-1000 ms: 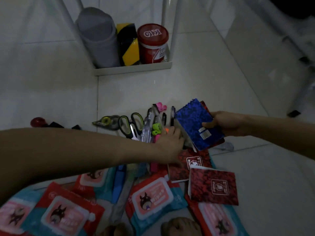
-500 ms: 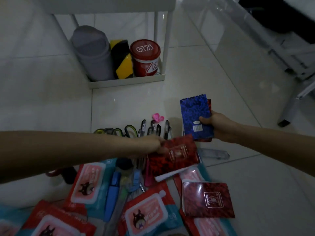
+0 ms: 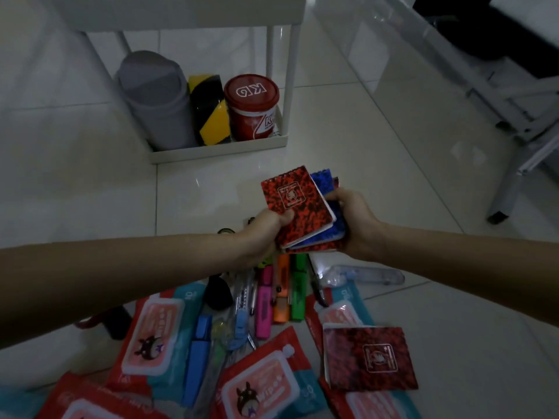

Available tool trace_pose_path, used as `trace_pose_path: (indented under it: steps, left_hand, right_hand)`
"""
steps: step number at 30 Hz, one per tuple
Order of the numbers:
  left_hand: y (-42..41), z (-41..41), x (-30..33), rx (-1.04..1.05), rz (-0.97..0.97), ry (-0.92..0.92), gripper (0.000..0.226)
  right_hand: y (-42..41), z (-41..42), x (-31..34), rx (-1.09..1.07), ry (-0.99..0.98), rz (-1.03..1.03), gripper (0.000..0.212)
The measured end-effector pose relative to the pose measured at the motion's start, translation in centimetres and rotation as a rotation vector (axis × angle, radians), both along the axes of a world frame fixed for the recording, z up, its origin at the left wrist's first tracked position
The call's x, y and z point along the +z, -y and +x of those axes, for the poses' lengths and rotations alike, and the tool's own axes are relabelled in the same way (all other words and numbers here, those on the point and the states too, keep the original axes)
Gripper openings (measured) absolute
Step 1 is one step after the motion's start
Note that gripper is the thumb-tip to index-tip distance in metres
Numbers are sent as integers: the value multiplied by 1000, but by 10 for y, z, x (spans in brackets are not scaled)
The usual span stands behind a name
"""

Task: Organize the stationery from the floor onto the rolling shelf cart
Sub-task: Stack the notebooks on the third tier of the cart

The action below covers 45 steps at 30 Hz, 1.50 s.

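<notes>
Head view: both hands (image 3: pixel 263 234) (image 3: pixel 358 225) grip stacked notebooks (image 3: pixel 298 207).

Red notebook lifted onto the held stack

The left hand (image 3: pixel 263 234) has raised the red notebook (image 3: pixel 298 205) from the floor against the blue notebook (image 3: pixel 322 179) in the right hand (image 3: pixel 357 222).

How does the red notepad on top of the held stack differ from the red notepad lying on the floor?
The held red notepad is off the floor, tilted, atop a blue notepad, gripped by the left hand and right hand; the floor red notepad lies flat, untouched, on wipes packs. The held one shows a spiral binding; the floor one's is not visible. Both have red-black mottled covers with a framed emblem.
</notes>
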<state>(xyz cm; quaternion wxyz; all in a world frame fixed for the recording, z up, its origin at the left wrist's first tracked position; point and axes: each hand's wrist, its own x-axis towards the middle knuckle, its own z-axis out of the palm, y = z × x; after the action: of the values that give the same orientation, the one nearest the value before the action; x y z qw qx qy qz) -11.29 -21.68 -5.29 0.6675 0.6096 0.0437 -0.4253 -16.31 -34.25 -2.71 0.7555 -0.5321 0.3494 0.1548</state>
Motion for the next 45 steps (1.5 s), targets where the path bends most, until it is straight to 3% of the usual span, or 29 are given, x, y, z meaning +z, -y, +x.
trace_pose_path:
  steps: [4,7,9,12,14,15,18,22,25,30,32,35,38,41,45]
  left_hand:
    - [13,6,-6,-173,216,168,76]
    - [19,-4,-6,-192,58,130,48]
    - [17,-20,-12,-187,-24,42,49]
    - [11,-53,-24,-195,170,120,56]
    - [11,-76,-30,-297,257,258,45]
    - [12,-85,-34,-462,282,399,43]
    - [17,-107,-48,-918,358,909,65]
    - [24,-127,-58,-1235,601,1286,70]
    - [35,-126,-57,-1317,664,1226,61]
    - [39,-109,-47,-1331,580,1002,24]
    - [34,-108,-43,-1286,542,864,19]
    - [22,-111,-30,-1046,431,600,9]
    - [8,-96,-25,-764,381,386,24]
    - [-12,-63,-19,-439,351,313,31]
    - [-49,-12,4,40,198,200,19]
  right_hand:
    - [13,-6,0,73,-11,-100,23]
    - [21,-9,-1,96,-36,-241,20]
    - [22,-10,1,55,-34,-294,17]
    - [27,-15,3,-13,-18,-336,12]
    - [32,-23,3,-29,-4,-361,15]
    - [35,-28,2,-30,-8,-366,15]
    - [43,-45,3,-68,-35,-333,10]
    - [49,-61,2,-107,-59,-305,10]
    - [52,-68,2,-138,-49,-245,8]
    - [53,-66,7,-175,3,-191,5]
    - [50,-57,10,-173,16,-191,5]
    - [44,-41,15,-169,47,-172,4]
    - [39,-24,20,-151,87,-153,4]
    - [33,-9,28,-142,122,-119,5]
    - [25,9,34,-168,182,-26,10]
